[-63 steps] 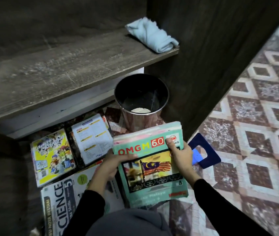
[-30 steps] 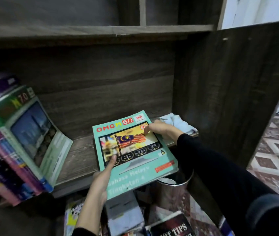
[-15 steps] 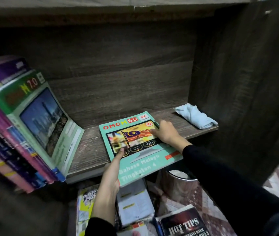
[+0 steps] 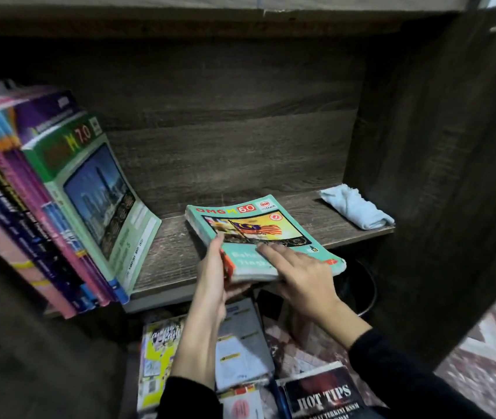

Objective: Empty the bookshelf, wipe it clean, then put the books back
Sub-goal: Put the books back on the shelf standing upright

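**Restocking under way, floor pile still to go**

The dark wood-grain bookshelf (image 4: 240, 164) looks emptied and wiped; judging by this, refilling is partly done. A leaning row of purple, pink and green workbooks (image 4: 59, 201) fills its left end, and a crumpled pale blue cloth (image 4: 355, 210) lies at the right end. More books (image 4: 240, 352) wait on the floor below.

The teal soft-cover workbook (image 4: 258, 234), corners worn, overhangs the shelf's front edge. The left hand (image 4: 213, 276) pinches its near corner; the right hand (image 4: 301, 273) lies spread flat on the cover.

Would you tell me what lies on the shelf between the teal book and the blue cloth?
Nothing: in the head view, only bare shelf board separates the teal book from the blue cloth.
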Demonstrator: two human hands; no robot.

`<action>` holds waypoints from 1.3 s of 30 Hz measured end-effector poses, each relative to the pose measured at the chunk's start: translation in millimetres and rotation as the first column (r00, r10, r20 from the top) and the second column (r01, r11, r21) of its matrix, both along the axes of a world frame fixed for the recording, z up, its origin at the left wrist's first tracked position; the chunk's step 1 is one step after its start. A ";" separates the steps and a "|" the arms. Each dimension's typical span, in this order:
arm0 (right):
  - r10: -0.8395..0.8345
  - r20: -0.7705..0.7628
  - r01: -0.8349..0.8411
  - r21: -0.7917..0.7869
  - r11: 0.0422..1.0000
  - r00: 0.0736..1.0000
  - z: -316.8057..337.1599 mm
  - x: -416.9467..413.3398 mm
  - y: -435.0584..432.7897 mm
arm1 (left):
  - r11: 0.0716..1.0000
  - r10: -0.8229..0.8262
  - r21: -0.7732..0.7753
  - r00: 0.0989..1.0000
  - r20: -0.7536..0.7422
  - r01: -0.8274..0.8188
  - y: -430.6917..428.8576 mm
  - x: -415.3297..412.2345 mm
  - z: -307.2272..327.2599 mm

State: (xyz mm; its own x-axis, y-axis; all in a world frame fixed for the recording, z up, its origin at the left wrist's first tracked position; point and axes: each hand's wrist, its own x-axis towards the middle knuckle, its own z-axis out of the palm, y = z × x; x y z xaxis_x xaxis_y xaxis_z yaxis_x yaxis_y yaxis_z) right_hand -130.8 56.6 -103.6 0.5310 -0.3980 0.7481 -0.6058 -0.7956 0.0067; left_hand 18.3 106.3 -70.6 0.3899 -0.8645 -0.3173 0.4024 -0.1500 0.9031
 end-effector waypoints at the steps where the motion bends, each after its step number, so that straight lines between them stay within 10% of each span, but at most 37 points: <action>1: 0.006 0.038 -0.006 -0.006 1.000 0.999 7.4 0.9 0.0 | 0.999 0.021 -0.041 1.000 -0.001 -0.021 0.9 -0.5 2.7; 7: -0.063 0.466 0.013 0.109 0.994 0.882 51.5 13.6 14.7 | 0.994 0.110 0.005 0.990 -0.091 -0.110 -12.4 -16.1 2.8; 14: -0.239 0.949 -0.591 0.315 0.743 0.205 87.9 10.6 36.4 | 0.978 0.155 -0.102 0.964 -0.217 -0.181 -20.3 -45.8 -6.3; 20: -0.590 0.803 -0.709 0.367 0.602 -0.085 62.2 13.5 23.6 | 0.894 0.448 -0.067 0.889 0.098 -0.443 -22.0 -35.5 -9.1; 27: -0.815 0.447 -0.719 0.418 0.556 -0.370 26.7 10.2 4.8 | 0.977 0.209 -0.016 0.956 0.204 -0.210 -32.8 -38.9 -34.6; 39: -0.816 0.414 -0.798 0.277 0.535 -0.403 7.5 33.6 -4.2 | 0.995 -0.008 0.100 0.986 0.166 -0.009 -24.4 -45.2 -40.1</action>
State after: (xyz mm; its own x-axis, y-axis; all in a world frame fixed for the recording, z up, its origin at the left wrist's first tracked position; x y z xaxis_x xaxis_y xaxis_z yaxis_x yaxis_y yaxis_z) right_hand -97.3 52.5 -96.1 -0.2315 -0.8097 -0.5393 0.8763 0.0672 -0.4770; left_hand -26.9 81.9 -110.7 0.4448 -0.8316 -0.3327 0.2479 -0.2426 0.9379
